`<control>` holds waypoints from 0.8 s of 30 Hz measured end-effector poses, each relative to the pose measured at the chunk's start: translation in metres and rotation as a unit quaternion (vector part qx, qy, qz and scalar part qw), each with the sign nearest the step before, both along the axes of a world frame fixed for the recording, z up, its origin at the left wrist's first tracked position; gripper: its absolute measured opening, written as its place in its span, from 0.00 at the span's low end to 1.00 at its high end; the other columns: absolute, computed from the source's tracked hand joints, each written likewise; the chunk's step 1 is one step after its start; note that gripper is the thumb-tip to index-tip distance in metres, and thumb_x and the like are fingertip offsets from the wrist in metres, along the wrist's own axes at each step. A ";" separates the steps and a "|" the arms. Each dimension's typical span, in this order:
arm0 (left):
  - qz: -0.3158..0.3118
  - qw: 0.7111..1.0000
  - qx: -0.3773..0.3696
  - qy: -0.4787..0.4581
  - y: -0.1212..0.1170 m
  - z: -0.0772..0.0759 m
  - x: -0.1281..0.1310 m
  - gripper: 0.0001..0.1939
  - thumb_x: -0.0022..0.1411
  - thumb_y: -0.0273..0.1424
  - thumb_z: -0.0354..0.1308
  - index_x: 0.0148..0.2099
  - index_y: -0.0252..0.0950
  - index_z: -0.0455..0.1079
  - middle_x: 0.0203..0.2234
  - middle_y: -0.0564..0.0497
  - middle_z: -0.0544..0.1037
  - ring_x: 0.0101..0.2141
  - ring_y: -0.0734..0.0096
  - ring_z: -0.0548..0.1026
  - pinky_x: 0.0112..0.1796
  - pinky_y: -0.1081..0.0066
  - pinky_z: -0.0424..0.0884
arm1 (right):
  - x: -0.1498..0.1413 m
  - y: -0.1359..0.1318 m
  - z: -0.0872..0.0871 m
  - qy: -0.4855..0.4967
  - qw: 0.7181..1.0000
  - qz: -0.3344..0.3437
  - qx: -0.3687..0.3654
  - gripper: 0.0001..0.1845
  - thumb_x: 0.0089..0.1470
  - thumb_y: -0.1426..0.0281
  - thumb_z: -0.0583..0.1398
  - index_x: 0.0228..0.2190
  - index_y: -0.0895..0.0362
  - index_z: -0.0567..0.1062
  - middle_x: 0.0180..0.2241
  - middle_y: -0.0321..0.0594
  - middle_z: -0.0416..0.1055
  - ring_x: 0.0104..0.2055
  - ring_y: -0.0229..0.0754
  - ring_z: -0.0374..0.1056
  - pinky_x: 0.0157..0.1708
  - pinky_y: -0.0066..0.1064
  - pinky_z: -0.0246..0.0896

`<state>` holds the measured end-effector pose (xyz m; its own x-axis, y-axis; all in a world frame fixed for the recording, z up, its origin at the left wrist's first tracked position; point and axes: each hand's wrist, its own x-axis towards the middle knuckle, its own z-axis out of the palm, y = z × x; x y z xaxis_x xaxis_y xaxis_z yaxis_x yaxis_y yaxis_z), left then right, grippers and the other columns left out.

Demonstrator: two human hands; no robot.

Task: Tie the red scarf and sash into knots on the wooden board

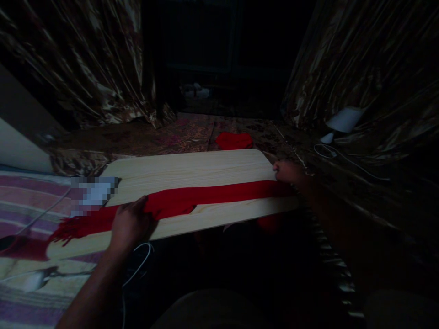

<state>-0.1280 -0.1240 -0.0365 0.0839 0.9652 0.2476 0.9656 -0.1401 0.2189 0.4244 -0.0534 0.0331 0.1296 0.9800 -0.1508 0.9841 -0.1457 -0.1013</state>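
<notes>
The scene is dim, lower right nearly black.

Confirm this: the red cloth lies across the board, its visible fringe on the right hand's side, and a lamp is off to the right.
Wrong side for the fringe: the head view shows it beyond the left hand. The red cloth does lie across the board, with a lamp off to the right.

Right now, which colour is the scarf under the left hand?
The scarf is plain red, seen best in the head view.
</notes>
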 end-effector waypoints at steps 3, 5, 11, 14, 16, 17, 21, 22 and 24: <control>-0.025 0.999 0.016 0.036 -0.001 -0.001 0.000 0.26 0.57 0.37 0.57 0.56 0.28 0.73 0.51 0.32 0.79 0.49 0.44 0.78 0.51 0.53 0.73 | -0.049 -0.016 -0.006 0.078 0.975 0.198 0.059 0.14 0.54 0.70 0.62 0.43 0.54 0.79 0.48 0.44 0.77 0.49 0.46 0.72 0.53 0.34 0.64; -0.024 0.999 0.020 0.040 -0.001 0.000 0.000 0.27 0.58 0.36 0.56 0.57 0.27 0.72 0.50 0.32 0.79 0.49 0.45 0.78 0.53 0.54 0.72 | -0.082 -0.037 -0.016 0.095 0.934 0.332 0.087 0.20 0.52 0.64 0.65 0.47 0.54 0.78 0.53 0.44 0.75 0.53 0.49 0.70 0.55 0.38 0.63; -0.010 0.999 0.019 0.034 0.001 -0.002 -0.003 0.27 0.61 0.34 0.50 0.59 0.26 0.71 0.49 0.34 0.80 0.48 0.49 0.79 0.50 0.57 0.73 | -0.136 -0.076 -0.051 -0.052 0.909 0.360 0.204 0.21 0.63 0.71 0.56 0.56 0.54 0.74 0.57 0.49 0.72 0.57 0.54 0.67 0.55 0.45 0.61; -0.028 0.998 0.032 0.043 0.002 -0.007 -0.006 0.27 0.61 0.35 0.51 0.58 0.25 0.70 0.51 0.32 0.79 0.50 0.48 0.78 0.53 0.57 0.71 | -0.132 -0.070 -0.055 -0.117 0.914 0.335 0.195 0.21 0.64 0.77 0.52 0.54 0.56 0.75 0.53 0.51 0.74 0.53 0.53 0.68 0.51 0.42 0.62; -0.031 0.998 0.032 0.049 0.002 -0.010 -0.007 0.28 0.61 0.35 0.50 0.58 0.24 0.70 0.52 0.32 0.78 0.51 0.47 0.78 0.54 0.57 0.70 | -0.120 -0.064 -0.054 -0.150 0.919 0.310 0.193 0.20 0.63 0.77 0.52 0.53 0.59 0.75 0.50 0.53 0.75 0.50 0.54 0.67 0.48 0.41 0.61; -0.030 0.998 0.032 0.050 0.002 -0.011 -0.008 0.28 0.61 0.35 0.50 0.58 0.23 0.70 0.52 0.31 0.78 0.50 0.47 0.78 0.54 0.57 0.70 | -0.113 -0.062 -0.053 -0.165 0.921 0.296 0.191 0.20 0.63 0.77 0.52 0.52 0.60 0.75 0.48 0.53 0.75 0.49 0.54 0.67 0.47 0.41 0.61; -0.039 0.997 0.045 0.048 0.002 -0.013 -0.007 0.28 0.60 0.34 0.49 0.59 0.23 0.69 0.51 0.32 0.79 0.49 0.48 0.78 0.53 0.57 0.71 | -0.071 -0.057 -0.054 -0.207 0.931 0.230 0.197 0.21 0.62 0.77 0.52 0.54 0.62 0.75 0.46 0.54 0.75 0.46 0.54 0.66 0.45 0.40 0.59; -0.042 0.997 0.050 0.048 0.002 -0.013 -0.007 0.28 0.60 0.34 0.49 0.58 0.24 0.69 0.51 0.32 0.79 0.49 0.48 0.78 0.53 0.56 0.71 | -0.060 -0.055 -0.055 -0.214 0.932 0.205 0.211 0.22 0.62 0.77 0.52 0.55 0.62 0.74 0.47 0.54 0.75 0.47 0.54 0.65 0.45 0.40 0.59; -0.049 0.996 0.058 0.046 0.003 -0.014 -0.007 0.27 0.59 0.34 0.49 0.57 0.25 0.69 0.50 0.33 0.79 0.48 0.48 0.78 0.54 0.55 0.70 | -0.040 -0.051 -0.057 -0.220 0.931 0.156 0.245 0.24 0.61 0.76 0.53 0.57 0.63 0.73 0.47 0.54 0.75 0.48 0.53 0.66 0.45 0.40 0.59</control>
